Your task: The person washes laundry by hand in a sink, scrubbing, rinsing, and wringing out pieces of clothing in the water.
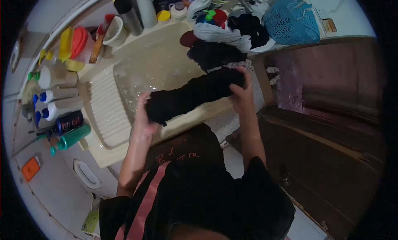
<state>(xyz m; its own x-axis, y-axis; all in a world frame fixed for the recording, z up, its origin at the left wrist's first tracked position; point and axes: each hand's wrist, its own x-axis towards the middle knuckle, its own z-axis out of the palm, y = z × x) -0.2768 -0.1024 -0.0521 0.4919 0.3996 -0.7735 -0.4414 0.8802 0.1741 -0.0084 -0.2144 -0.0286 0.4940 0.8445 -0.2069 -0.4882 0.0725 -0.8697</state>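
A black garment [195,94], bunched into a long roll, stretches between my two hands above the front part of the cream washing sink [190,118]. My left hand [146,118] is closed round its left end, with the thumb toward me. Its right end is gripped by my right hand [242,91], thumb in front and fingers behind. What kind of garment it is I cannot make out. Water [153,68] with some suds lies in the basin behind it. Just beyond my right hand, a pile of dark clothes [219,53] rests on the sink's right rim, with a grey cloth [224,36] on top.
Ribbed washboard [110,111] forms the sink's left side. Several bottles, including a green bottle [74,136], line the left edge. A red-lidded tub [82,43] and a dark flask [128,16] stand behind. At the right back is a blue basket [292,20]; a brown door [315,165] stands right.
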